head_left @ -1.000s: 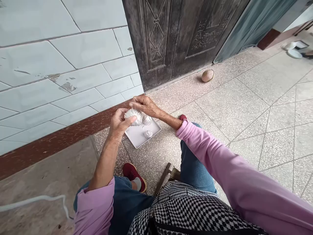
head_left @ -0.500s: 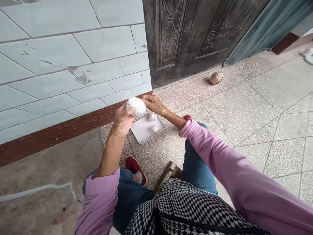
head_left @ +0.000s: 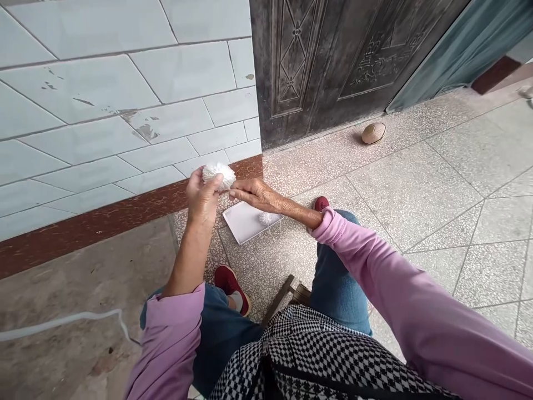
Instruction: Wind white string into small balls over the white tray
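Observation:
A white ball of yarn (head_left: pixel 220 173) rests in my left hand (head_left: pixel 202 195), whose fingers and thumb are wrapped round its near side. My right hand (head_left: pixel 256 194) is beside the ball's right edge, with thumb and fingers pinched together; whatever is between the fingertips is too fine to make out. Below the hands a shallow, pale tray (head_left: pixel 238 225) lies on the floor. In it sits a small white yarn ball (head_left: pixel 265 218), with a loose strand near the tray's right edge. My right hand and wrist hide the tray's far right part.
A tiled wall (head_left: pixel 95 83) with a brown base strip (head_left: pixel 104 208) stands at the left front. Beyond is a dark carved door (head_left: pixel 316 61), with a tan rounded object (head_left: pixel 373 133) on the floor before it. Wooden bars (head_left: pixel 278 299) show between my legs.
Both hands have shifted a little left with the large yarn ball, and my right hand is lower. The right hand now covers one of the small balls. The ball on the tray has its strand displaced.

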A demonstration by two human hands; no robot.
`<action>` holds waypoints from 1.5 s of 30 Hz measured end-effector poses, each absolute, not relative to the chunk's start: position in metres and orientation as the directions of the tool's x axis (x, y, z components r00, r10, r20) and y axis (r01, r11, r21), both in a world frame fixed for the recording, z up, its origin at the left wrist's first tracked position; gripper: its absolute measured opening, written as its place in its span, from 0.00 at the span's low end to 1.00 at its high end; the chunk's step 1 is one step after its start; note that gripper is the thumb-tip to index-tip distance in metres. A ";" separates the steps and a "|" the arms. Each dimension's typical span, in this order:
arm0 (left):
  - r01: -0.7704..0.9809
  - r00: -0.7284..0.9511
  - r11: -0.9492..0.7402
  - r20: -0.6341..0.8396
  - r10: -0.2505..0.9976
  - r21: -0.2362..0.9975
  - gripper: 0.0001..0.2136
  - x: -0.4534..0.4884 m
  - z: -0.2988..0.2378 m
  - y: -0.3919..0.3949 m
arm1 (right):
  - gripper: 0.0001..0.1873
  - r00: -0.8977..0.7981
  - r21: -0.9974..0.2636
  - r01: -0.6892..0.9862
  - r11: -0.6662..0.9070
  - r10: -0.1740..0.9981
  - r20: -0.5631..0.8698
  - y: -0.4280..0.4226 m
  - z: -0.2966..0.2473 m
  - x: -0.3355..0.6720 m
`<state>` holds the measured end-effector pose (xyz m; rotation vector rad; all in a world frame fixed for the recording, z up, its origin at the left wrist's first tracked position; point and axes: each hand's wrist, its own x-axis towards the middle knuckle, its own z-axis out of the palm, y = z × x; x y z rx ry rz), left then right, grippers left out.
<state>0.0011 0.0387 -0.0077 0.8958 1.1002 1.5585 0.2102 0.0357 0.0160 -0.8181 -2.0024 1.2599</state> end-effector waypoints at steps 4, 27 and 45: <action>-0.137 -0.162 -0.053 0.030 0.986 0.989 0.38 0.009 -0.004 0.033 | 0.25 -0.484 -0.938 0.101 0.331 0.840 0.244 0.051 0.024 0.225; -0.281 0.142 0.068 -0.029 0.989 0.957 0.34 0.016 0.017 0.016 | 0.25 -0.291 -0.984 0.120 0.128 0.953 0.089 0.070 0.029 0.223; -0.220 -0.260 -0.069 0.009 0.965 0.973 0.35 0.003 -0.011 0.042 | 0.22 -0.569 -0.947 0.195 0.256 0.816 0.103 0.041 0.023 0.208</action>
